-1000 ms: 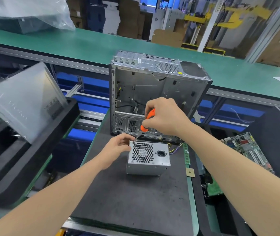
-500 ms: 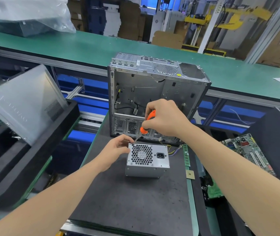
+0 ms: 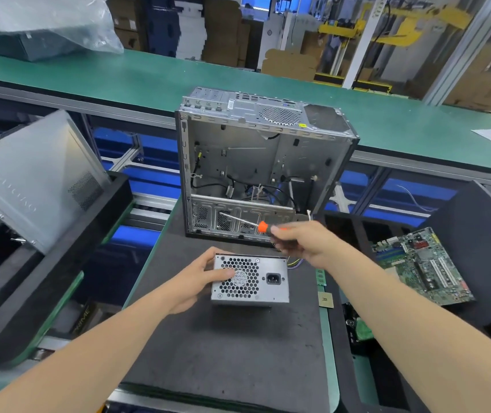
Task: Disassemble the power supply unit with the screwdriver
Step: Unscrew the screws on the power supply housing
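The grey power supply unit stands on the dark foam mat, its fan grille and power socket facing me. My left hand grips its left side, thumb on the grille and fingers curled over the top left corner. My right hand holds the orange-handled screwdriver above and to the right of the unit. Its metal shaft points up and left, clear of the unit. Coloured wires trail out from behind the unit on the right.
An open, gutted computer case stands just behind the unit. A metal side panel leans in a black bin on the left. A green motherboard lies on the right, a small chip by the mat's right edge.
My right hand lifted the screwdriver off the unit's top left corner and swung it to the right, shaft now pointing left. My left hand shifted to hold the unit's left side.
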Action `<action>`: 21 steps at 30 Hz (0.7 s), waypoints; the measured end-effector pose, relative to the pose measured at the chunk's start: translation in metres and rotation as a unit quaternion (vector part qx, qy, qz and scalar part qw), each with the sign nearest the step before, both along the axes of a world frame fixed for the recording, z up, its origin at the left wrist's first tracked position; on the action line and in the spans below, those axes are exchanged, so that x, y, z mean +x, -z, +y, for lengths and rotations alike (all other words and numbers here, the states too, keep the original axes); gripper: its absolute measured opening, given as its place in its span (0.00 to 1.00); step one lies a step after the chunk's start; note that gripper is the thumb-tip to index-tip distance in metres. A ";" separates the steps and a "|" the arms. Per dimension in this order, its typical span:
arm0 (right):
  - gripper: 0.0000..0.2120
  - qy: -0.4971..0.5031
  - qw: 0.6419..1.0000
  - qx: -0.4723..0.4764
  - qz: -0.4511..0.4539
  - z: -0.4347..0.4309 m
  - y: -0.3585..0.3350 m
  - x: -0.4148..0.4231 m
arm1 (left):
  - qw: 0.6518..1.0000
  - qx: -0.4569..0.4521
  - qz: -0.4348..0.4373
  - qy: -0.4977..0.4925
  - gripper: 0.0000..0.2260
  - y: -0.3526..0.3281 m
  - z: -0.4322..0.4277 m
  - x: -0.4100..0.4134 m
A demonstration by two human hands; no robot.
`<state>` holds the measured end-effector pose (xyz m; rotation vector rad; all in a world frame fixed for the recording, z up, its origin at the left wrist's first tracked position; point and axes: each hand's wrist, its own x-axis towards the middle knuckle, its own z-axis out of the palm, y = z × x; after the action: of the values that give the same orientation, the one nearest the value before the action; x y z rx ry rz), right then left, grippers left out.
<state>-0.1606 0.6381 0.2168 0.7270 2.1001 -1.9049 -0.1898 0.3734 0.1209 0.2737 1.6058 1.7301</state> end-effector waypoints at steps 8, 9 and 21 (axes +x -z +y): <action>0.25 0.059 0.985 -0.064 -0.152 0.022 0.084 0.048 | 0.981 -0.030 -0.175 0.074 0.46 0.004 -0.018 0.014; 0.28 0.038 0.980 -0.088 -0.174 0.019 0.087 0.056 | 0.981 -0.017 -0.183 0.064 0.47 0.005 -0.018 0.018; 0.06 0.035 0.986 -0.154 -0.056 -0.007 0.110 0.086 | 0.985 -0.133 -0.050 -0.092 0.23 0.027 0.012 0.049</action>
<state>-0.0749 0.6308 0.1071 0.8228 1.6822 -2.1059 -0.1412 0.3850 0.0936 -0.0937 1.8091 1.6094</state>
